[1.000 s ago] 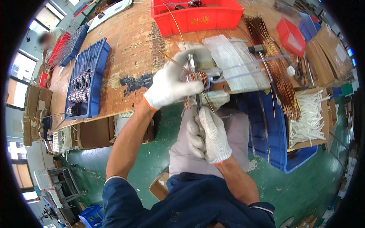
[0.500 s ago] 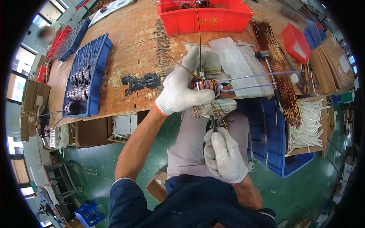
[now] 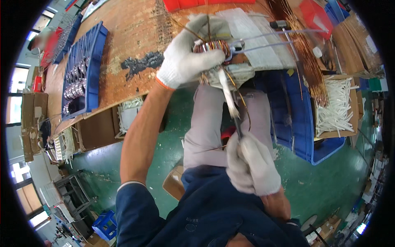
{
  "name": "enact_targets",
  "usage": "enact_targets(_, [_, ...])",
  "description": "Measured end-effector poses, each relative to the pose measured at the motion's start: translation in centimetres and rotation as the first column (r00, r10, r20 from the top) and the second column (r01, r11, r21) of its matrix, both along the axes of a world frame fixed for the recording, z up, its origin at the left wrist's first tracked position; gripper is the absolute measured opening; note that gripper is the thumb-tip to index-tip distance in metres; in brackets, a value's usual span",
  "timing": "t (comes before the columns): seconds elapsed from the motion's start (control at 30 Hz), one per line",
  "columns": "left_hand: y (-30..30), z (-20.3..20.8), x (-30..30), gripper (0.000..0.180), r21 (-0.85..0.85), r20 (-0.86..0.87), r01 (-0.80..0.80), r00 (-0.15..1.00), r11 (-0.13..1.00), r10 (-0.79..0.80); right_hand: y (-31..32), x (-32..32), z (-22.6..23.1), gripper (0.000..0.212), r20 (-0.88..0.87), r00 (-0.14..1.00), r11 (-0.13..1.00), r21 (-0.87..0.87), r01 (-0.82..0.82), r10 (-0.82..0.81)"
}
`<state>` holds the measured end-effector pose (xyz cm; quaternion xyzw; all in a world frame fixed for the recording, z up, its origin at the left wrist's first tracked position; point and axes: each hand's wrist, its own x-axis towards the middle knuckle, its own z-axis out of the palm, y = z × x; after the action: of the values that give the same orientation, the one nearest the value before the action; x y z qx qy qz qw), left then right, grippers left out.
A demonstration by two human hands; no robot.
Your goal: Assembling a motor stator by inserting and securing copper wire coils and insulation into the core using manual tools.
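Note:
My left hand, in a white knit glove, is wrapped round a coil wound with copper wire at the table's front edge. Its thumb lies across the windings. Loose copper wire ends stick out of the coil upward and downward. Closer to my body, my gloved right hand grips a thin dark metal tool. The tool's tip meets the lower end of a white strip stretched from below the coil; how they are joined I cannot make out. Beside the strip a copper wire curves down.
On the left stands a blue tray of coils. A hammer and a copper wire bundle lie at right. Below the table edge are a blue bin and a carton of white tubes. A red bin stands at the back.
My right hand has pulled back toward my body with the tool, and the white strip now shows between coil and tool. My left hand keeps its hold; the whole view has shifted.

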<state>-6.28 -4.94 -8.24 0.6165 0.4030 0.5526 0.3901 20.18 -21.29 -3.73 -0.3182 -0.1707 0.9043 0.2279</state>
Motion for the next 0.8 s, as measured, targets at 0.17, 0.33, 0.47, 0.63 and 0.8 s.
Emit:
enact_targets(0.17, [-0.8, 1.6, 0.5, 0.084, -0.107, 0.137, 0.121, 0.985, 0.987, -0.106, -9.7, 9.0, -1.1, 0.043, -0.344, 0.929, 0.809, -0.58, -0.095, -0.138])
enact_targets(0.33, [0.3, 0.4, -1.3, 0.049, 0.001, 0.039, -0.054, 0.998, 0.999, 0.054, -15.2, 16.2, -1.8, 0.03, 0.064, 0.998, 0.971, -0.241, -0.005, 0.021])
enact_targets(0.47, [-2.1, 3.1, -1.5, 0.03, -0.14, 0.078, -0.199, 0.974, 0.97, 0.211, -10.1, 15.0, -4.6, 0.025, 0.721, 0.692, 0.941, 0.259, -0.217, -0.039])
enact_targets(0.63, [-1.9, 1.4, -0.1, 0.034, -0.245, 0.221, -0.32, 0.901, 0.915, 0.374, -0.6, 10.5, -8.8, 0.028, 0.647, 0.624, 0.844, 0.535, 0.038, -0.439])
enact_targets(0.8, [-3.1, 2.9, -0.3, 0.035, -0.168, -0.032, -0.443, 0.896, 0.881, 0.444, 13.0, 7.1, -9.1, 0.032, 0.552, 0.705, 0.851, 0.506, 0.14, -0.444])
